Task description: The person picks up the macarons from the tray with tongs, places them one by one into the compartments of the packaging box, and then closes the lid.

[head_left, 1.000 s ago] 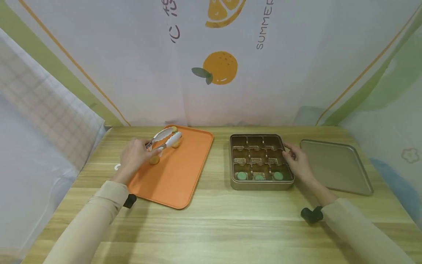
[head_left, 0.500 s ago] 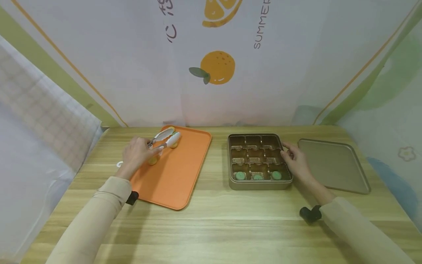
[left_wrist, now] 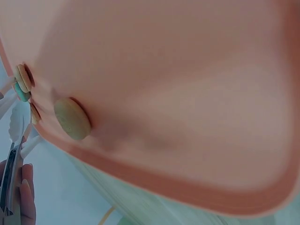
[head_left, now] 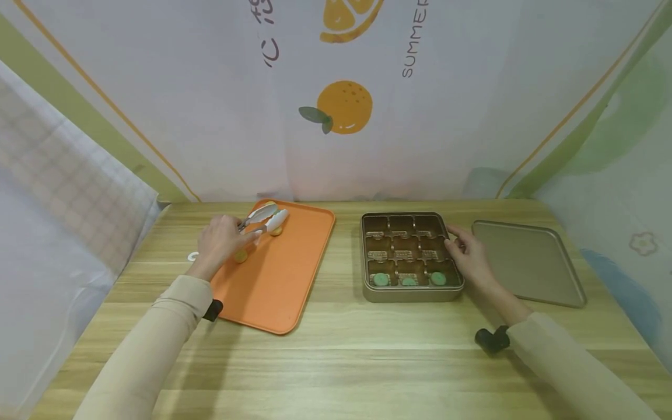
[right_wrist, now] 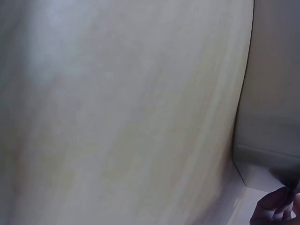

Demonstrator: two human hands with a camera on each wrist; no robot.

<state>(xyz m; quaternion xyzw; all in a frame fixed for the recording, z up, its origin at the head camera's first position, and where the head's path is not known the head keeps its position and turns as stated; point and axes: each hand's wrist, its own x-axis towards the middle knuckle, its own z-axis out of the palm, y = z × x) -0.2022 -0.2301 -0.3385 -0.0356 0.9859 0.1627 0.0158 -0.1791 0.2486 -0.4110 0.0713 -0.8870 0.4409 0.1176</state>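
Evidently left hand (head_left: 219, 240) is gripping parted tongs (head_left: 261, 214), right hand (head_left: 471, 258) box (head_left: 412, 295); macaron (left_wrist: 23, 76) beyond left, likely light, fragile, is wanting side pinching.

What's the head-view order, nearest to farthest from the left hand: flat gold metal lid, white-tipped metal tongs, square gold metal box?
1. Tongs: held in the left hand.
2. Box: right of centre, by the right hand.
3. Lid: far right, past the box.

The left sleeve (head_left: 149, 344) and the right sleeve (head_left: 569, 359) were long and cream, with soft wrinkles. A small black gadget (head_left: 213, 310) poked out by the left one, a bumpy black gadget (head_left: 492, 340) by the right.
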